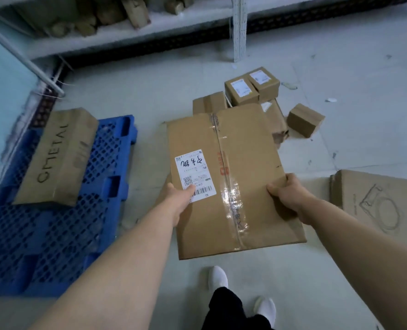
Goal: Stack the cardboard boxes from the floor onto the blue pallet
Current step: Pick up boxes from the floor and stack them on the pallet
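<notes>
As hands (177, 201) (287, 195) grip it, taped box (243, 144) looks flat.

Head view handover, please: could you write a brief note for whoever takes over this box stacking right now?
Left hand: grips the taped box at its left edge, thumb on the label.
Right hand: grips its right edge.
The taped box is to the right of the blue pallet, not over it.
Done: one lettered box lies on the pallet.
Left: place the taped box on the pallet, then the small boxes, the cardboard by them and the big printed box, all on the floor.
</notes>
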### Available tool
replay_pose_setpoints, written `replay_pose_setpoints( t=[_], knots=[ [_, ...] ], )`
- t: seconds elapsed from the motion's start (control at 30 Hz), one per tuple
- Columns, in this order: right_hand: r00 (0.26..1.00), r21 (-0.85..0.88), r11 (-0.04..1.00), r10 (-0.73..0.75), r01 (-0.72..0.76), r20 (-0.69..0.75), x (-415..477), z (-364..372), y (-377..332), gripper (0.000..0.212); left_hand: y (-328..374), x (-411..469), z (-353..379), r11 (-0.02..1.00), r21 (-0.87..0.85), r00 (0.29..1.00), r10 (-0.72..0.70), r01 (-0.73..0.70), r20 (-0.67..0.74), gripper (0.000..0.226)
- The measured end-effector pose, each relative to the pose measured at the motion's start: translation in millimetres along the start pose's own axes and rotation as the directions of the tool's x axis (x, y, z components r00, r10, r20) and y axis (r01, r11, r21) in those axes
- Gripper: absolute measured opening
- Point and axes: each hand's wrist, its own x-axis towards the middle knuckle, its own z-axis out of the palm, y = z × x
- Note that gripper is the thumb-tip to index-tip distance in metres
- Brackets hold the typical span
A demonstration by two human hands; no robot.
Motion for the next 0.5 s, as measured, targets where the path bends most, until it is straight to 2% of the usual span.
replay_pose_setpoints(
  t=[0.13, 0.3, 0.4, 0.5],
  knots=[
    [0.996, -0.056, 0.997, -0.042, 0.046, 0.076, -14.8, 55.1, -29.8, 0.053, -16.8, -2.8, -64.6, 1.000, 0.008, 0.995, 0.008, -0.007, -0.101, 0.074],
    [0.987, -0.110, 0.992, -0.050, 0.068, 0.154, -25.1, 146.5, -70.0, 0.062, -38.7, 26.5, -156.4, 0.999, -0.044, 0.982, 0.011, -0.020, -0.188, 0.074],
    [0.980, -0.110, 0.991, -0.061, 0.083, 0.189, -31.9, 209.4, -93.8, 0.066, -52.3, 52.4, -216.2, 0.998, -0.069, 0.984, -0.013, 0.001, -0.180, 0.078],
    [0.980, -0.121, 0.990, -0.050, 0.075, 0.193, -35.3, 274.2, -114.2, 0.066, -66.9, 83.5, -275.1, 0.997, -0.075, 0.985, -0.020, 0.007, -0.172, 0.072]
  ],
)
